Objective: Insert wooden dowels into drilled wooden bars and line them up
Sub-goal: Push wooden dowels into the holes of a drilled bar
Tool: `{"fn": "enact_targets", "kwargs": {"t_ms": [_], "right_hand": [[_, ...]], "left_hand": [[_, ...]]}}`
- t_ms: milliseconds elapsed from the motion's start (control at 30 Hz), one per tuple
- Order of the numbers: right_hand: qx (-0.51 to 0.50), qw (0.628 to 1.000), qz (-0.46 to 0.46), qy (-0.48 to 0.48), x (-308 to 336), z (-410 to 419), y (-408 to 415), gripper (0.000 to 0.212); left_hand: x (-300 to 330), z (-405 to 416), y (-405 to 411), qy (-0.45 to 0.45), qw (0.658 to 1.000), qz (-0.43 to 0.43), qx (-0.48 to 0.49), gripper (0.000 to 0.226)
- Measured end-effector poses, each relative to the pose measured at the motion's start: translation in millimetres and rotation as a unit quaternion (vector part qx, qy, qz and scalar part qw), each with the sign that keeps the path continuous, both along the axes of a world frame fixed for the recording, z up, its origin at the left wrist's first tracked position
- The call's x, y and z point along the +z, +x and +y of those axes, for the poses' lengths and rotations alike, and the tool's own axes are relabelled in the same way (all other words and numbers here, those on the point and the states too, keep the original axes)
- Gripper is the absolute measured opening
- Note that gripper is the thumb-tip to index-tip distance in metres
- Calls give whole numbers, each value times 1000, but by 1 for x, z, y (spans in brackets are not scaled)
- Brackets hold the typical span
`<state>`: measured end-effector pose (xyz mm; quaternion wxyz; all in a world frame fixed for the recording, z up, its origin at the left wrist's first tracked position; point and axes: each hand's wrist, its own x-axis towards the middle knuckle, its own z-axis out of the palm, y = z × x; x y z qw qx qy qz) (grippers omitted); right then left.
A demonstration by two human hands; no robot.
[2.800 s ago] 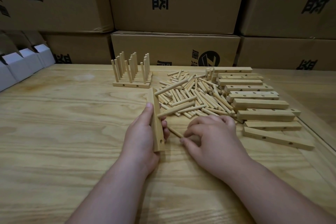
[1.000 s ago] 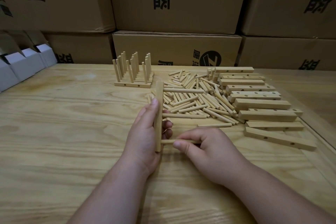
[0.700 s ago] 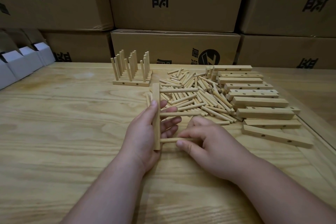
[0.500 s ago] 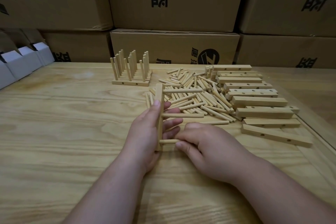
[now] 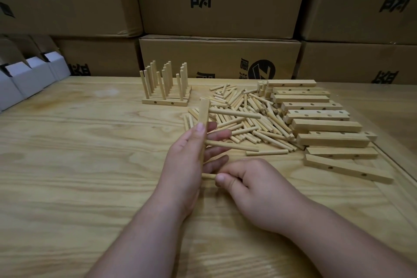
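Observation:
My left hand [image 5: 184,162] grips a drilled wooden bar [image 5: 203,111] held on edge above the table, its length running away from me. Two dowels stick out of the bar to the right, an upper dowel [image 5: 234,114] and a middle dowel [image 5: 232,145]. My right hand [image 5: 250,184] pinches a third dowel [image 5: 208,176] whose left end is at the bar's near hole; most of that dowel is hidden under my fingers. A heap of loose dowels [image 5: 250,117] lies behind my hands.
Several finished bars with upright dowels [image 5: 165,88] stand in a row at the back centre. Blank drilled bars [image 5: 325,124] lie stacked at the right. Cardboard boxes [image 5: 220,58] wall off the back; white boxes [image 5: 29,75] sit at far left.
My right hand has pushed the third dowel leftward into the bar's near hole, so less of it shows. Earlier the bar held fewer dowels and lay flatter on the table.

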<state>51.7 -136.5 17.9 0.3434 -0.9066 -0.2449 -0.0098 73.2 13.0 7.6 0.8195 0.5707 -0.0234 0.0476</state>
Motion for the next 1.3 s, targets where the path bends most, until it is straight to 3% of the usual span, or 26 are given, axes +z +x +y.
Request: {"fn": "enact_targets", "kwargs": {"t_ms": [333, 467, 567, 633, 900, 1133, 1300], "right_hand": [[-31, 984, 165, 65, 10, -2, 5, 27], [-42, 996, 72, 32, 4, -5, 7, 22], [9, 995, -61, -82, 6, -5, 4, 17], [34, 988, -81, -129, 8, -4, 5, 25], [25, 999, 46, 12, 0, -3, 7, 14], [-37, 997, -30, 55, -6, -11, 12, 10], [-110, 976, -146, 115, -5, -18, 16, 11]], "left_hand": [[-3, 0, -2, -3, 999, -35, -34, 38], [-4, -5, 2, -1, 1000, -21, 12, 35], [-3, -4, 5, -21, 999, 27, 12, 36], [-2, -2, 5, -18, 999, 38, 1, 38], [0, -3, -2, 35, 999, -22, -14, 36], [-2, 0, 0, -18, 999, -20, 36, 40], [-2, 4, 1, 75, 997, -27, 2, 53]]}}
